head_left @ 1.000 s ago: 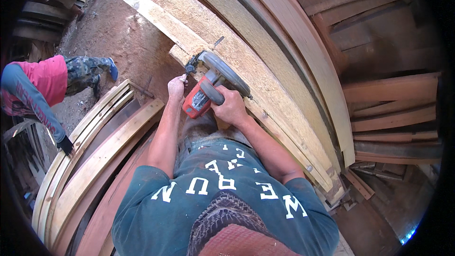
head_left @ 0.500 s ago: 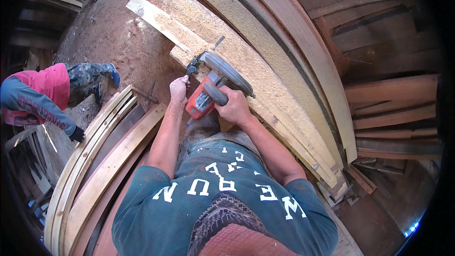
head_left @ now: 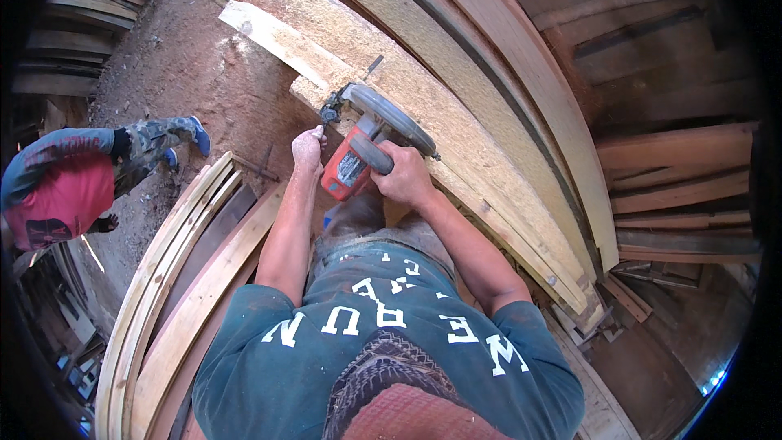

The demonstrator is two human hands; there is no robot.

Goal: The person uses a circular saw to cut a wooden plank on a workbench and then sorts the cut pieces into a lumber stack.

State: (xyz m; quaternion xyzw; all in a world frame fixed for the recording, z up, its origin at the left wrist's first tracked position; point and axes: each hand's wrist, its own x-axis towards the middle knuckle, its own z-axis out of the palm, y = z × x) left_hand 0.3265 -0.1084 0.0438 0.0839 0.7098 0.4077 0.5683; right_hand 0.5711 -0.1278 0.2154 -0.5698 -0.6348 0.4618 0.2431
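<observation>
We are gripping a circular saw (head_left: 366,143) with a red plastic body and a rounded grey metal blade guard. Our right hand (head_left: 405,177) is wrapping its fingers tight around the dark grey handle on top of the saw. Our left hand (head_left: 307,149) is sitting at the saw's left side with the fingers curled together; we cannot tell whether they are closing on a front knob or only pressing against the wood.

The saw is resting at the near left edge of a long, wide plank (head_left: 456,114) whose rough top is coated in pale, grainy sawdust. A thinner, lighter offcut strip (head_left: 281,41) is lying along the plank's left edge, running away toward its far end. To the right, darker reddish boards (head_left: 521,57) are lying edge to edge beside the plank, all bending in the same long curve.

Down to our left, a bundle of pale, smooth-sawn slats (head_left: 175,277) is lying on reddish, gritty dirt ground (head_left: 195,73). Beyond it, near the left edge of the view, another person (head_left: 69,187) in a red top and patterned trousers is crouching on the dirt. On the far right, flat brown planks (head_left: 676,171) are lying stacked in layers.
</observation>
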